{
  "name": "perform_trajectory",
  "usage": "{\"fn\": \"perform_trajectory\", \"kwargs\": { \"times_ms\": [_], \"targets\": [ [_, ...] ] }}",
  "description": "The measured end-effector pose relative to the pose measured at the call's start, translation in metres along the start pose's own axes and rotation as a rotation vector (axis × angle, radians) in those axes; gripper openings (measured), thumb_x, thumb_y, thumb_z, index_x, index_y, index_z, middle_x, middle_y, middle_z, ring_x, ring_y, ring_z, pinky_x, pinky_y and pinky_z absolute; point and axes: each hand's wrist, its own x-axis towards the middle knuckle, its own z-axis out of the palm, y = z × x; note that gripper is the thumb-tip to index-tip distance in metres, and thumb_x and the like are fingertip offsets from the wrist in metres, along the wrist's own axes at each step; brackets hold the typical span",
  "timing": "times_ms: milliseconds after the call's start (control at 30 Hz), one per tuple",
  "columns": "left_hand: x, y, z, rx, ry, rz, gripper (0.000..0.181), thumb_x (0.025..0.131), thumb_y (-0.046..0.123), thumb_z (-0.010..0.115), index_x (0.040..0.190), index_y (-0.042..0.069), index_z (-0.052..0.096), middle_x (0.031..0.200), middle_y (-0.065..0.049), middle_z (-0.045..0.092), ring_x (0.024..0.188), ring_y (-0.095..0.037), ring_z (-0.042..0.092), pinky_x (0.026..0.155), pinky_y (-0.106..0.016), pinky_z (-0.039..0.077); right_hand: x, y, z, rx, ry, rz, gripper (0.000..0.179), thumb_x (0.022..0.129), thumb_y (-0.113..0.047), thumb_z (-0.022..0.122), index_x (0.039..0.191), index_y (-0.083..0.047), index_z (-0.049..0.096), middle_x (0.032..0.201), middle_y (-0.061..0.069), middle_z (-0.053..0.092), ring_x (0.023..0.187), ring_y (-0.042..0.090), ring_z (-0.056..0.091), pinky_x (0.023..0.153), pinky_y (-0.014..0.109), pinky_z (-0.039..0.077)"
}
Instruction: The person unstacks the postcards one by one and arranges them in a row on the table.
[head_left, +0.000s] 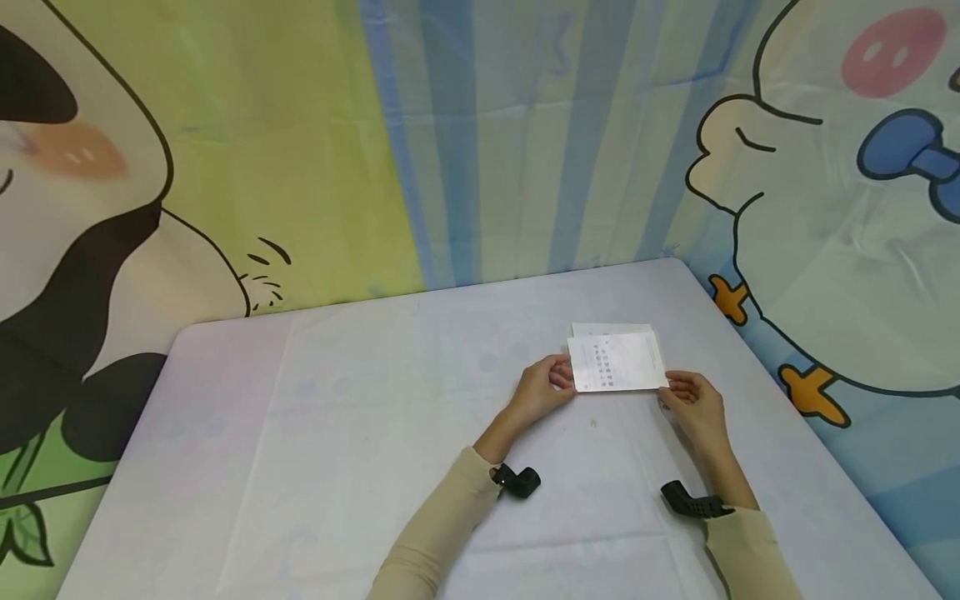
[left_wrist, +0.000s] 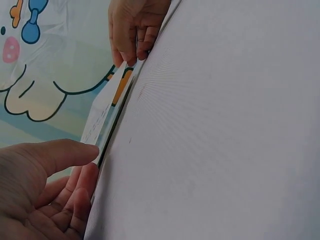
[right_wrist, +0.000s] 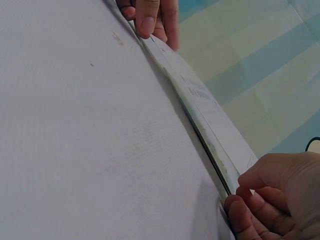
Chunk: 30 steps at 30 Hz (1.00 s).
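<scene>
A white sheet of paper (head_left: 633,367) with lines of dark print is held between both hands, close over the right part of the table. My left hand (head_left: 542,387) pinches its left edge, thumb on top and fingers beneath. At the near right corner, my right hand (head_left: 697,408) pinches the sheet between thumb and curled fingers. Behind it, a second white sheet (head_left: 611,328) sticks out, mostly hidden by the first. The right wrist view shows the paper (right_wrist: 215,115) almost edge-on, with a thin dark edge (right_wrist: 207,152) running under it.
A white cloth covers the table (head_left: 360,433). Small brownish specks (head_left: 593,423) mark it just in front of the paper. Cartoon-printed fabric (head_left: 517,142) hangs behind the table and along its right side. Each wrist wears a small black camera (head_left: 517,481).
</scene>
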Motion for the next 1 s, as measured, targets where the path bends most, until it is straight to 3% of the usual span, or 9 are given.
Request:
{"fn": "perform_trajectory", "kwargs": {
  "times_ms": [133,500,1000],
  "targets": [
    [-0.005,-0.001,0.000,0.004,-0.017,0.000,0.053,0.080,-0.002,0.075,0.129,-0.002,0.056,0.104,-0.009,0.068,0.082,-0.009,0.064,0.069,-0.015,0.049,-0.005,0.001,-0.001,-0.031,-0.014,0.006,0.037,0.089,-0.004,0.065,0.122,0.010,0.055,0.115,0.024,0.059,0.078,-0.010,0.050,0.069,0.006,0.044],
    [-0.017,0.009,-0.001,0.050,-0.037,0.005,0.052,0.079,-0.003,0.076,0.126,-0.004,0.057,0.101,-0.008,0.068,0.080,-0.009,0.064,0.072,-0.015,0.050,-0.015,-0.005,-0.010,-0.172,-0.069,0.028,0.036,0.090,-0.008,0.067,0.120,0.009,0.057,0.104,0.019,0.060,0.074,-0.001,0.050,0.062,0.011,0.045],
    [-0.037,0.017,0.003,0.096,-0.055,-0.013,0.050,0.077,-0.001,0.076,0.124,-0.004,0.057,0.096,-0.005,0.068,0.077,-0.006,0.063,0.070,-0.016,0.049,-0.027,-0.004,-0.019,-0.246,-0.138,0.009,0.035,0.089,-0.008,0.065,0.117,0.011,0.057,0.102,0.022,0.061,0.072,0.004,0.052,0.058,0.016,0.048]
  ]
}}
